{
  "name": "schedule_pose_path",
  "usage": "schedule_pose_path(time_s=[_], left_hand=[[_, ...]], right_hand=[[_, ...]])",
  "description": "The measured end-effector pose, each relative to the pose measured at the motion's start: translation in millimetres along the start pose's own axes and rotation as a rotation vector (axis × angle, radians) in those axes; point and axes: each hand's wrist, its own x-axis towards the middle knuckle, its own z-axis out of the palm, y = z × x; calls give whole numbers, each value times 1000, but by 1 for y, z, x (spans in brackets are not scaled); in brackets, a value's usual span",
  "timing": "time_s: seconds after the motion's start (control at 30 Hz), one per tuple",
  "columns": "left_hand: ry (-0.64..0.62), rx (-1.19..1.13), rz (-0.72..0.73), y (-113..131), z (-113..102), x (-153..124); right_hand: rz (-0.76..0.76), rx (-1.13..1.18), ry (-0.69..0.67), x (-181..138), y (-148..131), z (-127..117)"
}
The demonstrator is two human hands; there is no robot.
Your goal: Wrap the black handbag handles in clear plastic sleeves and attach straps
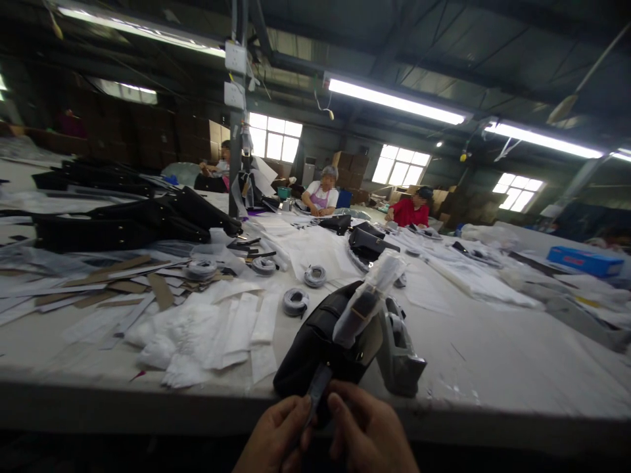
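A black bag (308, 341) sits at the front edge of the table, with a strap wrapped in clear plastic (355, 314) standing up over it. My left hand (280, 430) is closed, thumb and fingers pinching a grey strap covered in thin plastic (320, 382) at the front of the bag. Close by on the right, my right hand (367, 427) has its fingers curled together against the bag's lower front; what lies between them is hidden. A grey tape dispenser (401, 361) stands just right of the bag.
White tissue sheets (197, 328), cardboard strips (160, 289) and coiled grey straps (296, 302) lie to the left. Black bags (123, 220) are piled farther back. A blue box (584, 261) stands at the right. Co-workers (323, 190) sit across the table.
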Motion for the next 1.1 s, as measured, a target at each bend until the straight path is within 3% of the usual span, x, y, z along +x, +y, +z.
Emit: schedule_pose_path(time_s=[0.07, 0.13, 0.2, 0.3, 0.43, 0.5, 0.57, 0.7, 0.77, 0.83, 0.93, 1.1], left_hand=[[48, 9, 40, -1, 1, 2], [84, 42, 79, -3, 3, 5], [94, 113, 123, -5, 5, 8], [88, 221, 173, -6, 7, 10], [73, 313, 231, 6, 1, 6], [97, 375, 324, 17, -7, 3], [226, 447, 453, 33, -19, 1], [693, 689, 774, 70, -43, 3], [854, 896, 946, 85, -52, 6], [860, 1042, 1012, 90, -56, 10], [656, 995, 884, 73, -51, 14], [437, 688, 610, 19, -27, 14]], right_hand=[[-162, -169, 271, 3, -28, -22], [-299, -54, 353, 14, -66, -37], [-315, 212, 236, 31, -107, -43], [-183, 411, 52, 58, -164, -43], [-104, 305, 1, 89, -221, -38], [-172, 145, -31, 102, -246, -39], [-303, -64, -23, 112, -272, -43], [-474, -499, 18, 114, -319, -55], [-521, -737, 38, 111, -334, -60], [-547, -911, 28, 112, -338, -65], [-551, -1014, -45, 123, -327, -71], [-573, -1018, -128, 157, -276, -78]])
